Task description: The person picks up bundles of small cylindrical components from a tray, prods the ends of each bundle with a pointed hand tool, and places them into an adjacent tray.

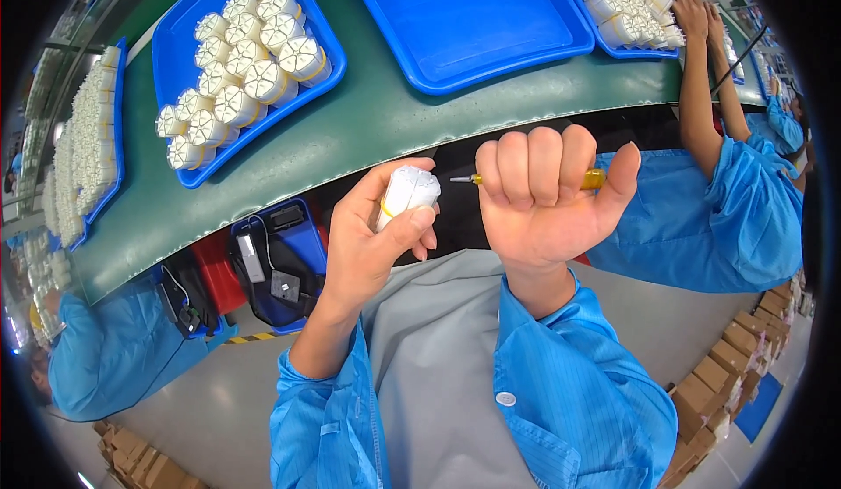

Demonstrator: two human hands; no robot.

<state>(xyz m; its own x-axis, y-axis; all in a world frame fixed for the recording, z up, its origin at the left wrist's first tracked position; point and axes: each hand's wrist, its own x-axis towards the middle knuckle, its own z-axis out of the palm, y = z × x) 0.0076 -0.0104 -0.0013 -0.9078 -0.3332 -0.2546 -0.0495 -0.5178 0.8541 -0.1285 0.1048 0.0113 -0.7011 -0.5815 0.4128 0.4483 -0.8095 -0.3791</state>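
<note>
My left hand [363, 239] grips a bundle of white cylindrical parts [407, 193], with a yellow band around it, between thumb and fingers. Its top end tilts up and to the right. In my right hand [547, 193] is a small screwdriver [592, 179] with a yellow handle, wrapped by the curled fingers. The thin metal tip points left toward the bundle and stays a short way apart from it. Beyond my left hand, a blue tray [337, 68] holds several similar banded white bundles [236, 105] standing close together.
A second blue tray [473, 24] lies on the green table [377, 130]. More trays of white parts stand at far left and right. Co-workers in blue sleeves [753, 209] work on both sides. Blue bins with dark devices [272, 261] sit below the table edge; cardboard boxes [710, 384] line the floor.
</note>
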